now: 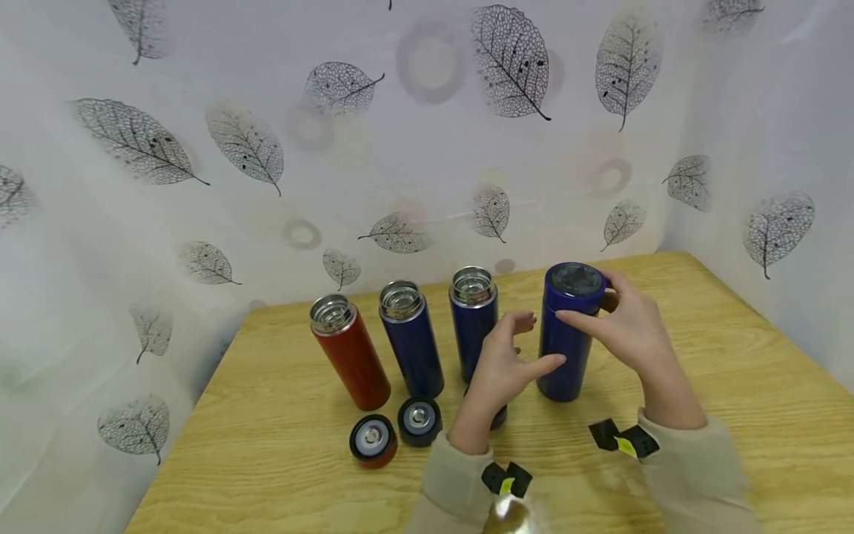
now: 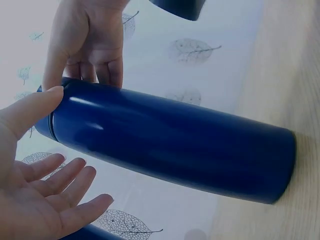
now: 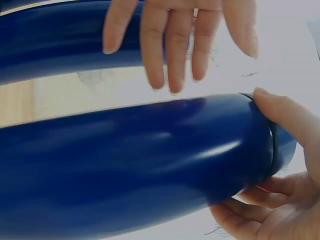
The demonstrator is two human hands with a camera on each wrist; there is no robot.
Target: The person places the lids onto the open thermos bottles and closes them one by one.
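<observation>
A dark blue thermos bottle [image 1: 563, 356] stands upright on the table with its lid [image 1: 577, 280] on. My right hand [image 1: 627, 322] holds it near the top from the right, thumb in front at the lid seam and fingers round the far side, as the right wrist view shows. To the bottle's left is my left hand [image 1: 500, 363], fingers spread and loosely bent, gripping nothing. In the left wrist view the left thumb overlaps the lid seam, while the other fingers [image 2: 75, 185] stay apart from the bottle.
An uncapped red thermos [image 1: 352, 360], an uncapped blue one [image 1: 414, 348] and another uncapped blue one [image 1: 472, 319] stand in a row to the left. Before them lie a red-edged lid [image 1: 373, 440], a dark lid [image 1: 419, 420] and one mostly hidden by the left wrist. A leaf-patterned curtain [image 1: 427, 148] hangs behind.
</observation>
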